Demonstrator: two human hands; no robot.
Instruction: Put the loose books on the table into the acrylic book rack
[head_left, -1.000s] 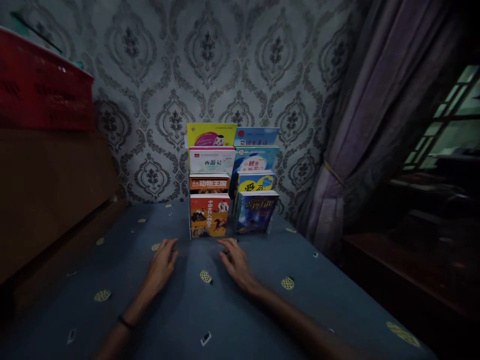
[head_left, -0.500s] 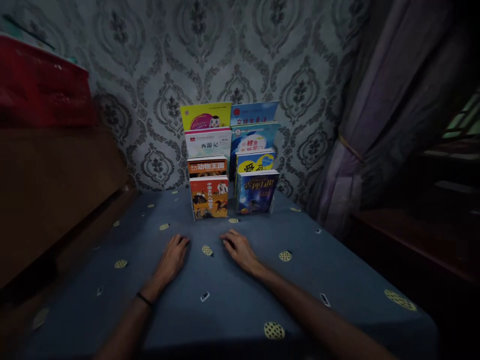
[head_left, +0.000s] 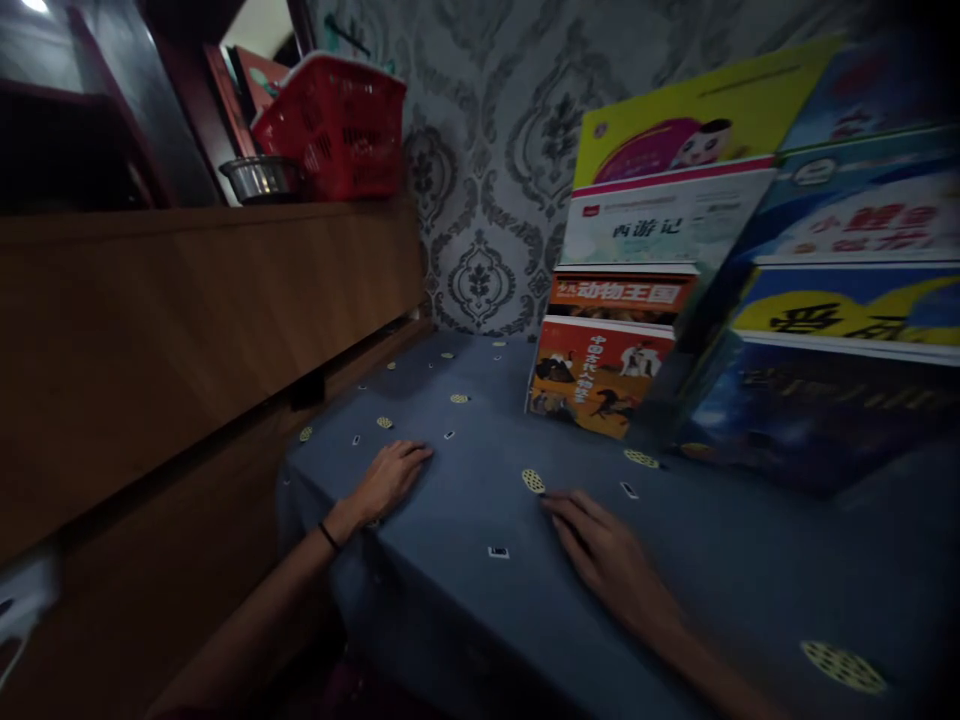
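My left hand (head_left: 391,477) rests on the blue tablecloth (head_left: 480,500) near the table's left side, fingers stretched out and holding nothing. My right hand (head_left: 604,555) lies farther right, its extended fingers close to a printed yellow pineapple; it too is empty. Beyond it stand two columns of books in stepped rows. On the left are an orange book (head_left: 600,375), a white book (head_left: 664,222) and a yellow book (head_left: 750,95). A dark blue book (head_left: 817,405) fronts the right column. Neither hand touches the books.
A wooden cabinet (head_left: 225,310) runs along the left, with a red basket (head_left: 352,130) and a metal bowl (head_left: 262,180) on top. Patterned wallpaper (head_left: 480,270) covers the wall behind the table. The tablecloth hangs over the front edge.
My view has swung left, bringing the cabinet, basket and bowl into sight. The books now appear larger and farther right. Both hands stay on the tablecloth, and the right fingers look straighter.
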